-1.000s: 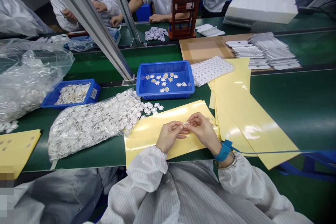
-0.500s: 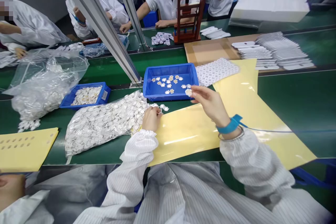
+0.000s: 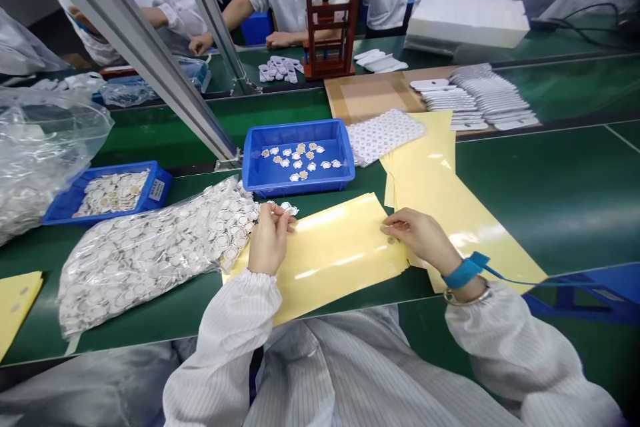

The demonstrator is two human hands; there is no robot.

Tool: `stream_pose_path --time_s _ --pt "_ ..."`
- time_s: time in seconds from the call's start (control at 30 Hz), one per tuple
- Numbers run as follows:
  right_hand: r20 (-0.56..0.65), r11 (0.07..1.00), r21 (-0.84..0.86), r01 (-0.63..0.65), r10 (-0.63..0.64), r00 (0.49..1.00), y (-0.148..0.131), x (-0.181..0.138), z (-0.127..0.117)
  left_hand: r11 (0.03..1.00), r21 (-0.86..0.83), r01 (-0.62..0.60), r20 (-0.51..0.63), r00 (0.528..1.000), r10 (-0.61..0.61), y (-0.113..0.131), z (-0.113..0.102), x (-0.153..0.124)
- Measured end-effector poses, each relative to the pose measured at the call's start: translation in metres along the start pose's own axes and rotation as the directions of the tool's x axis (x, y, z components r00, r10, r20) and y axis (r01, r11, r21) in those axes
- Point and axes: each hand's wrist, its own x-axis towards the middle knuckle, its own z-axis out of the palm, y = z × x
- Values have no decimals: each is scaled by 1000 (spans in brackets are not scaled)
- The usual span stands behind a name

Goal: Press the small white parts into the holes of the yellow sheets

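Observation:
My right hand (image 3: pixel 420 235) is closed in a pinch at the right end of a glossy yellow sheet (image 3: pixel 340 240). A small grey round sticker (image 3: pixel 391 240) lies on the sheet beside its fingertips, and another small disc shows under them. Over the sheet's far left edge, my left hand (image 3: pixel 270 240) has its fingers pinched together, and what is between them is hidden. Small white round pieces (image 3: pixel 289 208) lie just past its fingertips. Left of that hand, a clear plastic bag (image 3: pixel 150 253) full of the same pieces spills at its mouth.
A blue tray (image 3: pixel 300 188) with scattered round pieces stands beyond the sheet. Another blue tray (image 3: pixel 163 177) of pieces is at left. More yellow sheets (image 3: pixel 450 207) lie at right, near a patterned white pack (image 3: pixel 383 137). A slanted metal post (image 3: pixel 150 67) rises at left. People work opposite.
My right hand has come down from beside the blue tray, where it held a small round piece, to the sheet's right end. The view has swung to the right.

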Motion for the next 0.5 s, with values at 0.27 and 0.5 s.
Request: stream_pose_path --time_s 0.27,0.5 --pt "50 994 106 -35 30 998 10 4 8 724 -500 476 510 837 -198 4 40 -19" --pt "-37 996 72 -54 57 998 9 1 10 827 -352 438 482 843 -241 2 50 -25"
